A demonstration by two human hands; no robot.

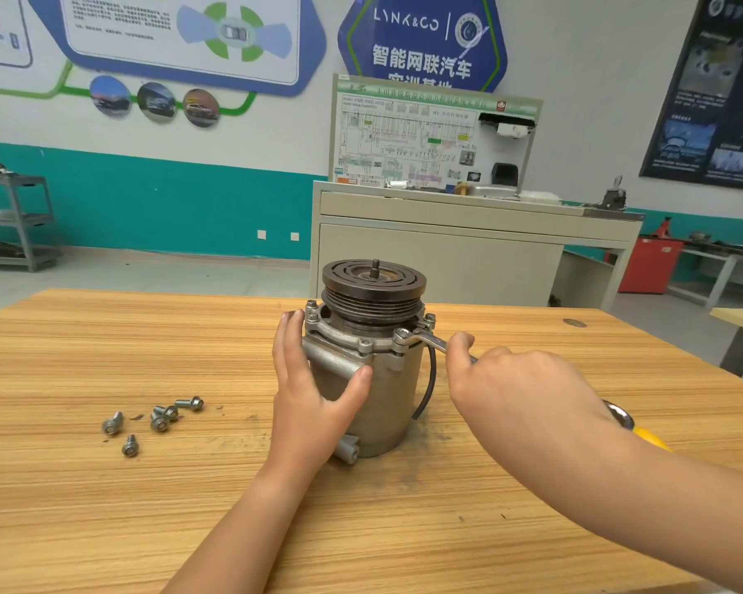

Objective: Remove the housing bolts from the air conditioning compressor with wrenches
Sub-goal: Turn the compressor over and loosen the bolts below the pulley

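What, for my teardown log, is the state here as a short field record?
compressor: upright on wooden table, pulley on top
left hand: braces the housing, fingers fairly straight
right hand: grips the wrench handle
wrench head: ring end on a front-right flange bolt
loose bolts: several on the table, left of compressor
other: yellow-handled tool, mostly hidden behind right arm

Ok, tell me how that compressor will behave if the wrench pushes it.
The compressor looks like solid metal, probably heavy and rigid. Standing upright on its end, it may twist or tip under the wrench; the left hand braces its side.
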